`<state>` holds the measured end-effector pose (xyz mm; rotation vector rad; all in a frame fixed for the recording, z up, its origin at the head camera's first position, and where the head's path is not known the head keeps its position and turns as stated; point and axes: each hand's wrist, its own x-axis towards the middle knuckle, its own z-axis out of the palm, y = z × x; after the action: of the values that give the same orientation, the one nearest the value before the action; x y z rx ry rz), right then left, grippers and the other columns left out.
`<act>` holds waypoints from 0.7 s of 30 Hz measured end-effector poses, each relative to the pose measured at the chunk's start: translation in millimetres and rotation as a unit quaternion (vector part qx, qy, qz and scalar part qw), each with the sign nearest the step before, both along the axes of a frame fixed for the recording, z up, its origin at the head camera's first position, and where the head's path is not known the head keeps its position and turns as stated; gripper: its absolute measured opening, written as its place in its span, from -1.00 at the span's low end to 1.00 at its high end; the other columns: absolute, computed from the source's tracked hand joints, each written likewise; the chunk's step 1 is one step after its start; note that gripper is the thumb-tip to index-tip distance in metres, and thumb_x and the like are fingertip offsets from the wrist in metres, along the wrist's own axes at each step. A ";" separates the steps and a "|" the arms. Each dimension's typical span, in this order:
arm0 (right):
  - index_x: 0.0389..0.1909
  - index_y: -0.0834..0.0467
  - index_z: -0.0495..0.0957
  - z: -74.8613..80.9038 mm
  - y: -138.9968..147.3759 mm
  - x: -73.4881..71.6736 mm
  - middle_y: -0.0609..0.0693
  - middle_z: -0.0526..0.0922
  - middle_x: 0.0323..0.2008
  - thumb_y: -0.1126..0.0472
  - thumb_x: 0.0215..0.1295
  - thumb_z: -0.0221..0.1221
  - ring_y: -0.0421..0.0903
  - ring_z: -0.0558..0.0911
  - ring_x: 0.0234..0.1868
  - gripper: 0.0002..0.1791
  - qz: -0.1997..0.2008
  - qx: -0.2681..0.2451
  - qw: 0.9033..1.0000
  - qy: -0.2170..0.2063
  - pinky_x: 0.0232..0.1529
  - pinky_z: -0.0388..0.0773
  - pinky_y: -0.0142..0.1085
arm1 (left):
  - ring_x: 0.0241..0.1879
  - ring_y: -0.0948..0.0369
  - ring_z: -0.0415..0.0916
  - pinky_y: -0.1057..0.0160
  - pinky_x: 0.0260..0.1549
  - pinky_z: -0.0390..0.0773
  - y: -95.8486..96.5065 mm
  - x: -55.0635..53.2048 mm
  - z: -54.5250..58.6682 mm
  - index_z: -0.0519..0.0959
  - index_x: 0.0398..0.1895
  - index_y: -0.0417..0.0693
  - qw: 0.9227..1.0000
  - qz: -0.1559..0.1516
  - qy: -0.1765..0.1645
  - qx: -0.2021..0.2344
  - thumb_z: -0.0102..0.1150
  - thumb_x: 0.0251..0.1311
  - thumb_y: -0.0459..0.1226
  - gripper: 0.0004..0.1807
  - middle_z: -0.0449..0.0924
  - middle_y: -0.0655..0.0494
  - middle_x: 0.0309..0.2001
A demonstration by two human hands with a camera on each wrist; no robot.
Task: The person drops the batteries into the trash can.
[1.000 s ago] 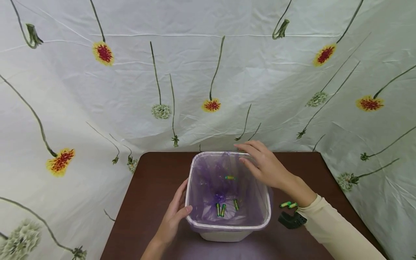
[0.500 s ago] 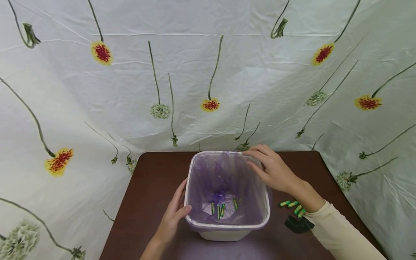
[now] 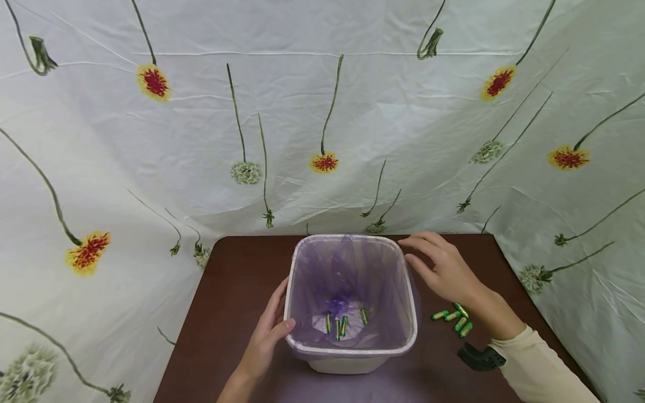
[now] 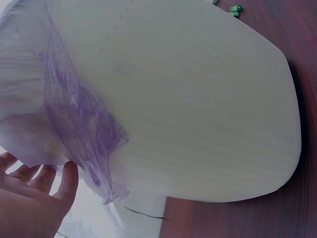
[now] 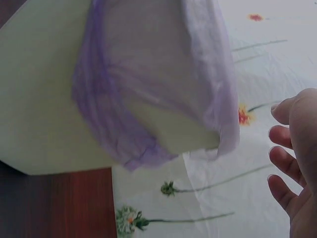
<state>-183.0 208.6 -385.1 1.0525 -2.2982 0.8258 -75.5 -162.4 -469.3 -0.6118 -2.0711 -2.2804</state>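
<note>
A white trash bin (image 3: 351, 365) lined with a purple plastic bag (image 3: 380, 274) stands on the table. Several green-and-yellow batteries (image 3: 344, 326) lie at its bottom. My left hand (image 3: 262, 338) holds the bin's left side, its thumb on the rim and the fingers along the outside; the left wrist view shows that hand (image 4: 37, 198) at the bag's overhang. Beside the far right corner hovers my right hand (image 3: 443, 268), fingers loosely bent with nothing in them. In the right wrist view, the right hand (image 5: 297, 158) is apart from the bag. Several more batteries (image 3: 453, 317) lie to the right of the bin.
The dark brown table (image 3: 242, 280) ends at a flowered white cloth (image 3: 302, 112) hanging behind and at both sides. The bag's loose edge (image 5: 124, 144) hangs over the outside of the bin. A black wrist device (image 3: 481, 357) sits at my right cuff.
A battery that was falling inside the bin now lies at the bottom with the others. My right hand has moved right, off the bin, uncovering more batteries on the table. The left hand stays.
</note>
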 end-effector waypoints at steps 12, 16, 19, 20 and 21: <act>0.08 0.21 0.68 -12.2 31.9 6.8 0.01 0.67 -0.01 0.51 0.19 0.35 -0.03 0.64 -0.02 -0.58 -0.037 -0.011 0.999 -0.009 -0.10 0.50 -0.34 | 0.34 0.04 0.39 0.16 0.20 0.47 1.8 -0.7 1.0 0.00 0.69 0.06 1.000 0.008 0.001 -0.009 -0.13 0.42 -0.41 -0.22 0.01 -0.19 0.59; 0.07 0.21 0.68 -17.6 39.5 7.3 0.02 0.68 -0.03 0.54 0.17 0.35 -0.04 0.65 -0.10 -0.57 -0.044 -0.017 0.999 -0.009 -0.15 0.49 -0.39 | 0.36 0.05 0.37 0.17 0.22 0.45 2.0 -1.3 0.7 -0.01 0.69 0.06 1.000 0.007 0.004 -0.007 -0.13 0.42 -0.41 -0.22 0.00 -0.18 0.59; 0.08 0.21 0.68 -22.9 45.7 8.3 0.00 0.68 -0.04 0.55 0.18 0.35 -0.09 0.65 -0.13 -0.56 -0.053 -0.021 0.998 -0.014 -0.21 0.48 -0.43 | 0.36 0.03 0.36 0.18 0.22 0.44 1.9 -1.3 0.3 -0.01 0.69 0.03 1.000 0.007 0.007 -0.004 -0.14 0.42 -0.42 -0.22 -0.01 -0.19 0.60; 0.07 0.21 0.68 -24.7 47.9 9.1 -0.01 0.68 -0.05 0.55 0.17 0.35 -0.10 0.65 -0.14 -0.56 -0.057 -0.022 0.998 -0.015 -0.24 0.49 -0.45 | 0.37 0.03 0.36 0.19 0.22 0.44 1.9 -1.3 0.3 -0.01 0.69 0.03 1.000 0.007 0.006 -0.003 -0.14 0.42 -0.42 -0.22 0.00 -0.19 0.59; 0.08 0.21 0.68 -26.5 50.2 10.1 -0.01 0.68 -0.05 0.55 0.17 0.35 -0.12 0.65 -0.15 -0.56 -0.061 -0.022 0.998 -0.016 -0.27 0.48 -0.46 | 0.37 0.03 0.35 0.20 0.22 0.43 2.1 -1.3 0.3 -0.01 0.69 0.04 1.000 0.007 0.005 -0.003 -0.14 0.42 -0.42 -0.22 0.00 -0.19 0.59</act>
<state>-172.9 258.8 -411.6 0.8752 -2.3344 0.8465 -76.8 -160.3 -468.9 -0.6049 -2.0704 -2.2601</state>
